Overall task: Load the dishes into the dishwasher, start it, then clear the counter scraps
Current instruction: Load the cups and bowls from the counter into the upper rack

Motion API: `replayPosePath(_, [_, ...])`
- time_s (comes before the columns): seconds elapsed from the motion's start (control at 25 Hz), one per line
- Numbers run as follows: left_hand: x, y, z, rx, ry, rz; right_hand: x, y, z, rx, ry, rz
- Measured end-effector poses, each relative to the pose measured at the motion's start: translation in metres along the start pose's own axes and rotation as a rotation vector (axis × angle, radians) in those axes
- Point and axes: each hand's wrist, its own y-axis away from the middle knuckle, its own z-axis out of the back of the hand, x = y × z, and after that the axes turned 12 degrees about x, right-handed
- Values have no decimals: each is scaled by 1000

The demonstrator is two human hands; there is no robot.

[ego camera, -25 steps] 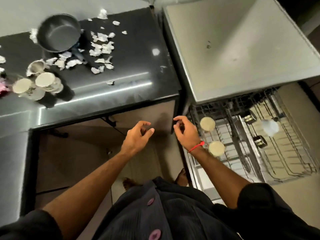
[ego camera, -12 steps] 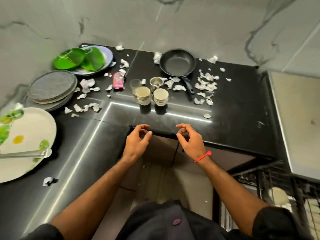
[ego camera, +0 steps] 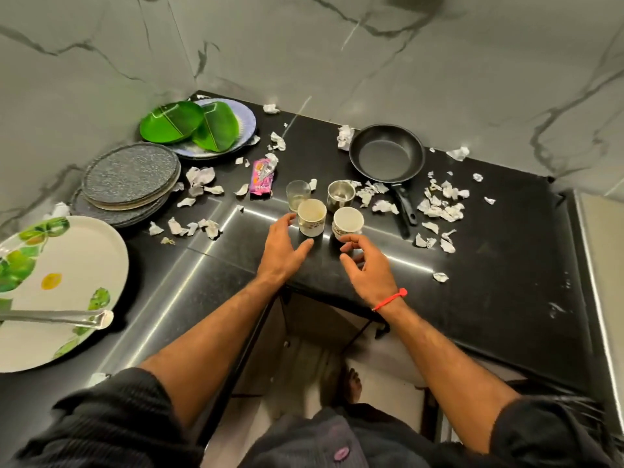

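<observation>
Marble-veined wall behind; black L-shaped table [ego camera: 489, 265] below it, glossy, littered with torn paper scraps [ego camera: 439, 204].

Large white plate with leaf print [ego camera: 50, 265] at far left, metal tongs [ego camera: 57, 318] lying across it. Stack of grey speckled plates [ego camera: 130, 175] behind that; green leaf-shaped dishes [ego camera: 189, 125] on a pale plate in the corner. Black frying pan [ego camera: 386, 153] toward the right, handle pointing at the table edge. Pink wrapper [ego camera: 261, 177] near centre.

Four small vessels grouped mid-table: clear glass [ego camera: 297, 194], steel tumbler [ego camera: 341, 194], and in front two ceramic cups, left cup [ego camera: 312, 217] and right cup [ego camera: 347, 222].

Left hand [ego camera: 283, 251] spread, fingers apart, forefinger at the left cup's side, thumb below it; possibly touching, hard to tell. Right hand [ego camera: 368, 265] loosely curled just before the right cup, holding nothing.

Handling judgement: cups are light, rigid, breakable, glazed and likely slick. Best grip is round the body, thumb opposite fingers, below the rim. Both look empty or near it, so tilt matters little. Dishwasher is not in view.
</observation>
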Motion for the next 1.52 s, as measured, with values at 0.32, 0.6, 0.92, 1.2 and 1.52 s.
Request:
replayPosePath(0.32, [-5,-55,-27,-142,25,24,-14,-33,34,89,-5,57])
replayPosePath(0.6, [-2,-29,-3,-256,179,6,-16,-17,25,108,-22,155])
replayPosePath(0.92, [-27,41,7,514,688,522,5,41,-5,159,255,322])
replayPosePath(1.2, [-59,90,-50,939,271,540,4,141,12,78,319,184])
replayPosePath(1.52, [-118,125,-150,1172,-49,458,-19,253,60,-197,92,-131])
